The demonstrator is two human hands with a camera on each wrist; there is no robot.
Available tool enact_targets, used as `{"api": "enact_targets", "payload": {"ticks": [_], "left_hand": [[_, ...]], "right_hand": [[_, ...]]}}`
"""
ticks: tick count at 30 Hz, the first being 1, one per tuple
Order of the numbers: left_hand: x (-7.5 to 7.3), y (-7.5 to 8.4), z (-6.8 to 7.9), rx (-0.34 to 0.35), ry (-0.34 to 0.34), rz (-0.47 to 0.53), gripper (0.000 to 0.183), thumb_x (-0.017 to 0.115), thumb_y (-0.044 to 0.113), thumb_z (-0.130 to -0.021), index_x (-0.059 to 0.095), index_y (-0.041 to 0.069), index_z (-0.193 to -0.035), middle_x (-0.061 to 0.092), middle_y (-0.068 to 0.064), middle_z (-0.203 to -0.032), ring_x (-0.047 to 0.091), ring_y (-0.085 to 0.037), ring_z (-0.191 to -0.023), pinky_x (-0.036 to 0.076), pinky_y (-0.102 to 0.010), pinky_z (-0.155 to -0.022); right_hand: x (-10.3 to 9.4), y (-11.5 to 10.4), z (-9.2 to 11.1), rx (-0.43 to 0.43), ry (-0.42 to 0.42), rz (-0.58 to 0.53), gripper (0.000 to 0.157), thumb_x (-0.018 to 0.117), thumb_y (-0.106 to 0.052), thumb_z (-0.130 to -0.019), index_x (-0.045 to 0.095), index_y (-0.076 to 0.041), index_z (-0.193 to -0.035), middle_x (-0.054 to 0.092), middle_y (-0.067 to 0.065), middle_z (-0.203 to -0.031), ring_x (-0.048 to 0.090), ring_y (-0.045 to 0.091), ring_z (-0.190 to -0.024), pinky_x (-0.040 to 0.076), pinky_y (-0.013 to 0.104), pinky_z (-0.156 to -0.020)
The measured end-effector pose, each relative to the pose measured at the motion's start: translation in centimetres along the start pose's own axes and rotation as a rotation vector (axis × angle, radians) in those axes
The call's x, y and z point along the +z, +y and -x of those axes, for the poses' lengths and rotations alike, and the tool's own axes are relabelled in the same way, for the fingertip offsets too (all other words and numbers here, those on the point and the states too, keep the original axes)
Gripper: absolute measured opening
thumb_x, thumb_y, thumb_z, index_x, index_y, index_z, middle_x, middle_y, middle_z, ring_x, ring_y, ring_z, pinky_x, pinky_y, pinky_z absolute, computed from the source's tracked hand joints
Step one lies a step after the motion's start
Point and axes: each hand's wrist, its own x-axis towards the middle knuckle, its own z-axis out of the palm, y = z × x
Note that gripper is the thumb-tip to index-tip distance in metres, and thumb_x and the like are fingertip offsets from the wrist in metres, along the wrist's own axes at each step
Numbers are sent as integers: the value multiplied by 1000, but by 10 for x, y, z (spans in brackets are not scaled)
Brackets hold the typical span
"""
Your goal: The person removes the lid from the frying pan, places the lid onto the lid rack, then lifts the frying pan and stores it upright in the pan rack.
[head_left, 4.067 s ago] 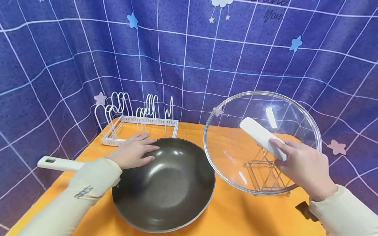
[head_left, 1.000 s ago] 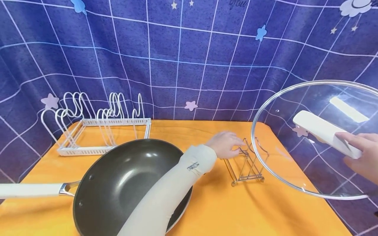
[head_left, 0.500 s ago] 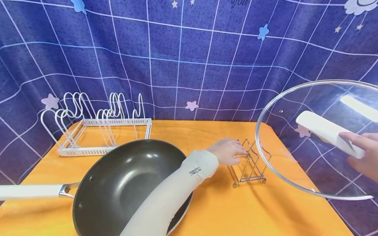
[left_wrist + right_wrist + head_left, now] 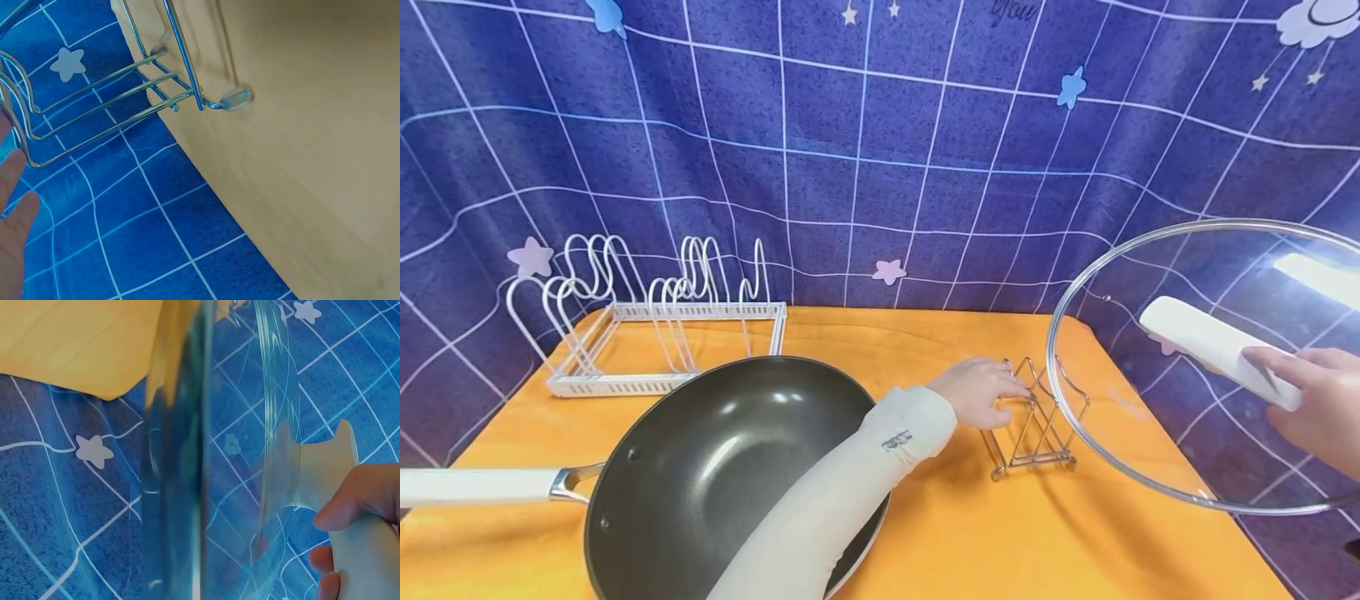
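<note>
In the head view my left hand (image 4: 976, 392) reaches across the wok (image 4: 722, 467) to a small metal wire rack (image 4: 1037, 454). Its fingers bend over the rack's left end. At the left edge of the left wrist view, fingertips meet the wire loops (image 4: 28, 134), and the thumb lies a little apart; most of that hand is out of frame. On the right, my right hand (image 4: 1318, 408) grips the long white handle of a large clear glass lid (image 4: 1150, 475). The lid is raised and tilted, its near part overlapping the rack from my viewpoint.
A white rack with upright loops (image 4: 625, 383) stands at the back left. The wok's white handle (image 4: 475, 486) points left. An orange cloth (image 4: 955, 525) covers the table, and a blue gridded curtain (image 4: 820, 167) hangs behind.
Since the oldest frame, my left hand has moved from the wok's rim to the wire rack, and the lid has moved right. In the last half second, the lid has dipped slightly.
</note>
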Motion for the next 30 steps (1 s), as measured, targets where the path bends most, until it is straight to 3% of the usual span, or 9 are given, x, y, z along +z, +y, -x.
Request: {"api": "enact_targets", "payload": {"ticks": [2, 3, 5, 9, 15, 20, 26, 30], "left_hand": [[0, 0, 0, -3, -5, -7, 46, 52, 33, -93, 53, 28, -139, 49, 12, -144, 33, -11, -142, 19, -23, -118], [-1, 0, -1, -7, -12, -8, 47, 52, 33, -93, 53, 28, -140, 48, 12, -144, 32, -11, -142, 18, -24, -118], [-2, 1, -1, -13, -25, -15, 47, 51, 34, -94, 52, 28, -140, 48, 12, -145, 32, -11, -142, 18, -24, -118], [-3, 3, 0, -19, -53, -39, 48, 49, 37, -95, 50, 28, -142, 46, 11, -147, 31, -11, -143, 17, -26, -119], [-2, 3, 0, -16, -56, -62, 49, 50, 39, -95, 50, 29, -142, 45, 12, -147, 30, -10, -143, 18, -28, -119], [-4, 5, -1, -30, -77, -46, 51, 51, 43, -94, 49, 29, -142, 44, 12, -148, 29, -9, -143, 17, -33, -120], [-5, 6, -1, -33, -67, -74, 52, 50, 49, -92, 51, 30, -141, 46, 14, -146, 32, -8, -142, 9, -40, -121], [-4, 6, -2, -14, -49, -116, 52, 50, 51, -91, 53, 31, -139, 47, 14, -145, 33, -9, -141, 8, -38, -122]], "right_hand": [[0, 0, -1, -66, 0, 31, 98, 58, 8, -36, 63, -32, -125, 51, 36, -65, 46, 49, -56, 38, 48, -46], [1, 1, -2, -104, 8, 38, 77, 58, 6, -39, 66, -17, -112, 50, 34, -63, 43, 46, -52, 36, 50, -42], [2, 0, -4, -154, 10, 60, 50, 59, 4, -40, 57, 1, -89, 48, 31, -60, 41, 42, -47, 34, 54, -37], [5, -5, -7, -145, -10, 93, 47, 58, 2, -39, 63, 3, -85, 51, 28, -60, 39, 36, -43, 29, 47, -36], [7, -14, -8, -73, -94, 161, 58, 67, 8, -28, 66, 3, -86, 57, 30, -67, 49, 41, -48, 35, 50, -39], [7, -16, -8, -65, -107, 177, 63, 72, 9, -24, 66, 2, -87, 56, 30, -67, 49, 41, -48, 36, 50, -39], [11, -17, -7, -18, -184, 184, 59, 72, 11, -32, 64, 0, -89, 54, 26, -64, 44, 33, -42, 36, 47, -37], [17, -15, -3, -53, -158, 180, 56, 69, 10, -34, 65, -1, -89, 53, 22, -61, 41, 30, -40, 35, 46, -36]]}}
